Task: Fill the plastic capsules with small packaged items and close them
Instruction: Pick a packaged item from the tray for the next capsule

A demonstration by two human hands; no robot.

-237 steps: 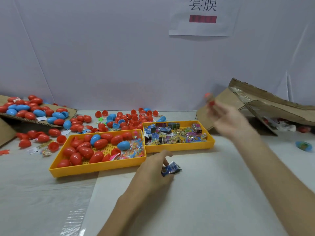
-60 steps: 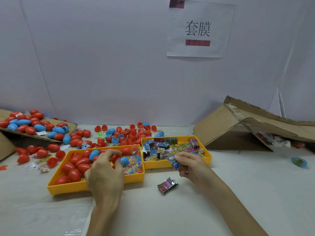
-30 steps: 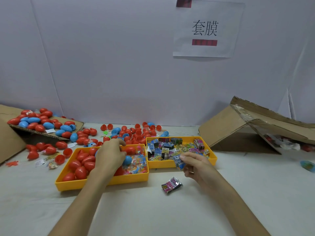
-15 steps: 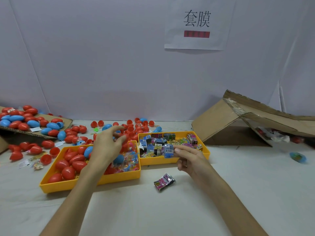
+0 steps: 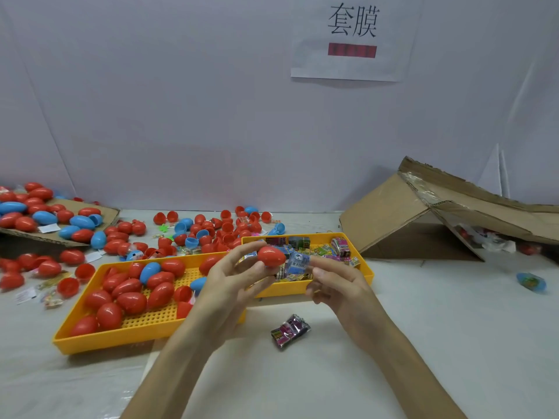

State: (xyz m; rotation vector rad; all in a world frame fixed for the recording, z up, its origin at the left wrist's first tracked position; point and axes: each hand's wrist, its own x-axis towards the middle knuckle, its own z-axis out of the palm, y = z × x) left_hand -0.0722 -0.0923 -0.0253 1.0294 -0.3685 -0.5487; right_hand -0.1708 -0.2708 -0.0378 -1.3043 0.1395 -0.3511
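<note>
Red capsule (image 5: 271, 256) is up in the air roughly over where the two trays meet, gripped at the fingertips of the left hand (image 5: 230, 285), thumb and curled fingers wrapped round it. Honestly can't tell from this angle if it's a whole egg or just one half. The right hand (image 5: 338, 282) is just beside it, pinching a little blue packet (image 5: 298, 263) that sits right up against the capsule, touching or as good as. Under the hands are two yellow trays side by side: the left tray (image 5: 121, 340) has a perforated floor and holds a bunch of red capsules plus a couple of blue ones, and the right tray (image 5: 367, 267) is full of small colourful packaged items. One loose pink-and-black packet (image 5: 290, 330) lies on the counter (image 5: 453, 328) in front of the right tray, between the two forearms. Behind the trays there's a messy scatter of capsule halves (image 5: 211, 231), red and blue. Far left, a cardboard sheet (image 5: 106, 211) carries more closed capsules, with others spilled around it. Off to the right sits a torn cardboard box (image 5: 408, 216) tipped on its side, and a lone blue-green capsule (image 5: 531, 281) lies on the counter near it. A paper sign (image 5: 352, 37) is stuck on the back wall.
</note>
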